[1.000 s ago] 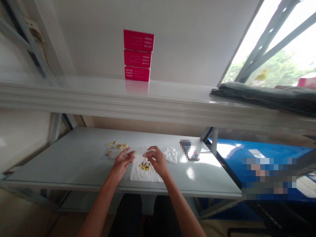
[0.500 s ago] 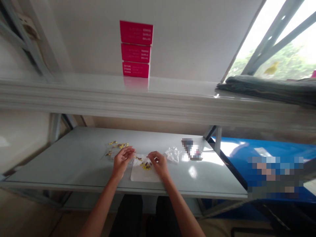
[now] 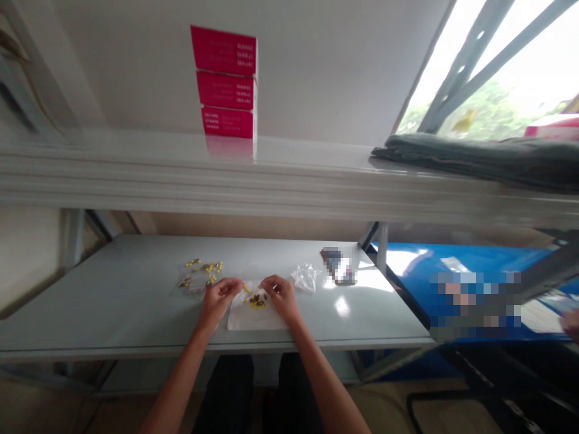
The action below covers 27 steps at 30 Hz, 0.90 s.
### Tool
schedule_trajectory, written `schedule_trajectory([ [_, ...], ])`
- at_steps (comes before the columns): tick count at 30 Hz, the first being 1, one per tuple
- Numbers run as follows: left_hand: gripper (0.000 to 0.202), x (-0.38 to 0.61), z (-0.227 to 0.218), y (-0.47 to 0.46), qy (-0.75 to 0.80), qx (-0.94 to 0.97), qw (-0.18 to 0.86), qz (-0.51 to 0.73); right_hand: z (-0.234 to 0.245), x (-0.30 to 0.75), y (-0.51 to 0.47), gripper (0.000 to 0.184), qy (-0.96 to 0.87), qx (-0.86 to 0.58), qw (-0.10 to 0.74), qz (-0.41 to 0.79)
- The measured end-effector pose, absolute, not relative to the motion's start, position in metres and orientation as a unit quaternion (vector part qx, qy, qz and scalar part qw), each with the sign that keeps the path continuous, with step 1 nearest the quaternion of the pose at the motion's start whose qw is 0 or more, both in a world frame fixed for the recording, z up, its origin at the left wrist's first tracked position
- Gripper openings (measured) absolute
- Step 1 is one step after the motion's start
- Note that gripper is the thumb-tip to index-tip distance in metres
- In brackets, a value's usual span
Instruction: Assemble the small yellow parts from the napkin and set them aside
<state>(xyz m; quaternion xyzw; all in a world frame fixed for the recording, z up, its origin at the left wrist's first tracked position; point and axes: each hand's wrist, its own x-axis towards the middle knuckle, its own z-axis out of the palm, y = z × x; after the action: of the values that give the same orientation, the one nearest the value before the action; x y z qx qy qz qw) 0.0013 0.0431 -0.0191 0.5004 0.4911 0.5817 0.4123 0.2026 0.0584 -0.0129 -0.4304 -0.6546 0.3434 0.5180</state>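
My left hand (image 3: 217,298) and my right hand (image 3: 281,295) are close together over a white sheet (image 3: 254,317) on the grey table (image 3: 113,301). Both hands have their fingers curled and pinch a small clear bag (image 3: 253,290) between them. A little heap of yellow and dark pieces (image 3: 256,301) lies on the sheet just below the bag. Whether pieces are inside the bag I cannot tell.
More yellow pieces in clear bags (image 3: 199,274) lie left of my hands. Crumpled clear plastic (image 3: 305,277) and a blurred object (image 3: 339,268) lie to the right. Three pink boxes (image 3: 226,87) and a folded dark cloth (image 3: 474,160) sit on the shelf above. A blue surface (image 3: 434,265) stands right.
My hands have drawn closer together and their fingers have curled onto the small bag. The view has shifted to the right, so everything sits further left.
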Motion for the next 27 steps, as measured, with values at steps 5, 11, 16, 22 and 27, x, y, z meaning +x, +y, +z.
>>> schedule_trajectory([
  [5,0.035,0.007,-0.024,0.043,0.510,0.511,0.380,0.579,-0.018,0.201,0.058,0.016,-0.660,-0.439,0.503,0.344],
  [11,0.036,0.008,-0.022,0.044,0.519,0.507,0.362,0.585,-0.019,0.202,0.057,0.015,-0.663,-0.440,0.505,0.336],
  [16,0.036,0.014,-0.022,0.043,0.521,0.505,0.350,0.592,-0.013,0.203,0.054,0.015,-0.677,-0.425,0.507,0.322],
  [22,0.044,0.015,-0.023,0.042,0.516,0.481,0.365,0.608,-0.011,0.205,0.052,0.016,-0.644,-0.442,0.533,0.326],
  [27,0.044,0.016,-0.025,0.042,0.513,0.491,0.377,0.595,-0.011,0.205,0.052,0.018,-0.630,-0.452,0.539,0.329],
])
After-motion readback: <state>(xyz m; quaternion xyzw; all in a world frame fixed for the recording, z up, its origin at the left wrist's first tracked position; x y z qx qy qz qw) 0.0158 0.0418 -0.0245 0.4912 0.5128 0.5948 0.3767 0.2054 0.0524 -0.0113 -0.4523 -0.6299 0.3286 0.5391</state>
